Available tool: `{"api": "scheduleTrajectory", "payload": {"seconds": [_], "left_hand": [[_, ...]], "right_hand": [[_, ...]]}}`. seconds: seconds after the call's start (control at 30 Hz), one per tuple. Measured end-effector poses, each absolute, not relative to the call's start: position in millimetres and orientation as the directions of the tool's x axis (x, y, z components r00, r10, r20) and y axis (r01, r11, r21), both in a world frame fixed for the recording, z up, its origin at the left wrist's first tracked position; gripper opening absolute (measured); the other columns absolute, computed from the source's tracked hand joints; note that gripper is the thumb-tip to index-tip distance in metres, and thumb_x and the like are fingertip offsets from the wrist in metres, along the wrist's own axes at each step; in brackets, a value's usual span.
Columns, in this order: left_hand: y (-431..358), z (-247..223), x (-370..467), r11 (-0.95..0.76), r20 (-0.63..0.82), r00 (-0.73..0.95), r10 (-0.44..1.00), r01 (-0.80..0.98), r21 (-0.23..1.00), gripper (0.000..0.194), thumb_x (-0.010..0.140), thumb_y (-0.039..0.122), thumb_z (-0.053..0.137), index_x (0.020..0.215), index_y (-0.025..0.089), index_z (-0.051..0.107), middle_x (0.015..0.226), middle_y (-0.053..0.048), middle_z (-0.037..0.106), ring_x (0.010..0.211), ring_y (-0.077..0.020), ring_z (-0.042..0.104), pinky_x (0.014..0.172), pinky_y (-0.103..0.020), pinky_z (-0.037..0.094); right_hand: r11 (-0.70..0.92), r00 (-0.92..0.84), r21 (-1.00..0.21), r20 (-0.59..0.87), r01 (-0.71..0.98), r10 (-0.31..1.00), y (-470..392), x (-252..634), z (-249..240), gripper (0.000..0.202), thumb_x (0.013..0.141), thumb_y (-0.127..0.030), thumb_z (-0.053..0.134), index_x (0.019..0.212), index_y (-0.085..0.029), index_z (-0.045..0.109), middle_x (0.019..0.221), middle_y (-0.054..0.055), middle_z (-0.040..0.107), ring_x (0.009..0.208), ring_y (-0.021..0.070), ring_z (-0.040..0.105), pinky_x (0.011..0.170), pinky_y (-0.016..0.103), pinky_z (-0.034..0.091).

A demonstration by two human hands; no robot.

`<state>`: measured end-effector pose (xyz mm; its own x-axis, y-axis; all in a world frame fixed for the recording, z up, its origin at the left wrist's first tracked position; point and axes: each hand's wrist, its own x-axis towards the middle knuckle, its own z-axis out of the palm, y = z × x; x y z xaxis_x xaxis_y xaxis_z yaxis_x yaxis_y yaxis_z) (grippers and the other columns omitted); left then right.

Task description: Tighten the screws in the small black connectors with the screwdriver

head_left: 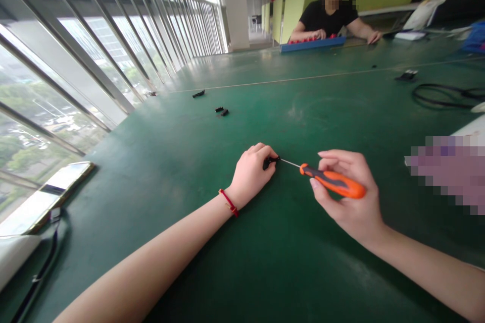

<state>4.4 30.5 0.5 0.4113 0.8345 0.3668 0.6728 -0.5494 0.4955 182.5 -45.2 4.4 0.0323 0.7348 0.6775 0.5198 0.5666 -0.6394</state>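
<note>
My left hand [253,170] rests on the green tabletop [227,257], fingers closed around a small black part [268,162] whose kind I cannot make out. A red cord bracelet circles that wrist. To its right, my right hand [348,197] holds a screwdriver [337,182] by its orange and dark grey handle, between thumb and fingers. The thin metal shaft points left, and its tip meets the black part at the left fingertips. Most of the part is covered by my left fingers.
Small black pieces [224,112] lie farther up the table, and another [198,94] beyond them. A phone [45,194] and cable are at left by the railing [113,25]. Across the table sits a person [329,20] behind a blue tray [312,45]. A black cable [432,98] lies at right.
</note>
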Motion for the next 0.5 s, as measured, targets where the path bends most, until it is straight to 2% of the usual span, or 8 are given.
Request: {"api": "scheduleTrajectory", "payload": {"seconds": [0.13,0.3,0.4,0.5], "left_hand": [[29.3,0.7,4.9,-0.55,0.374,0.41,0.832,0.692,0.467,0.011,0.078,0.013,0.053,0.085,0.019,0.06,0.089,-0.002,0.063,0.086,-0.0177,0.057,0.079,-0.031,0.048],[27.1,-1.5,4.6,-0.521,0.379,0.378,0.845,0.742,0.423,0.011,0.08,0.015,0.052,0.087,0.019,0.059,0.091,-0.003,0.065,0.091,-0.0199,0.055,0.083,-0.034,0.046],[28.1,-1.0,4.7,-0.506,0.387,0.357,0.85,0.756,0.414,0.01,0.081,0.017,0.052,0.089,0.018,0.058,0.094,-0.004,0.064,0.093,-0.0207,0.054,0.084,-0.034,0.045],[21.9,7.2,8.7,-0.533,0.485,0.315,0.816,0.737,0.416,0.012,0.084,0.02,0.051,0.094,0.018,0.057,0.103,-0.006,0.061,0.097,-0.021,0.053,0.085,-0.035,0.044]], "right_hand": [[0.519,-0.089,-0.654,0.572,0.551,0.815,-47.4,184.6,5.5,0.018,0.078,-0.018,0.059,0.096,-0.022,0.056,0.065,-0.002,0.058,0.061,0.0149,0.057,0.062,0.03,0.049],[0.542,0.028,-0.623,0.671,0.564,0.741,-49.3,185.3,6.3,0.011,0.079,-0.018,0.059,0.089,-0.023,0.058,0.083,0.003,0.066,0.072,0.015,0.063,0.065,0.027,0.05],[0.52,0.037,-0.665,0.634,0.536,0.773,-48.0,184.2,5.9,0.011,0.08,-0.018,0.059,0.09,-0.022,0.058,0.083,0.003,0.067,0.074,0.0158,0.065,0.064,0.026,0.051],[0.498,0.05,-0.706,0.599,0.504,0.799,-47.0,183.3,6.0,0.012,0.08,-0.019,0.058,0.092,-0.022,0.057,0.079,0.002,0.067,0.07,0.015,0.065,0.059,0.024,0.051]]}}
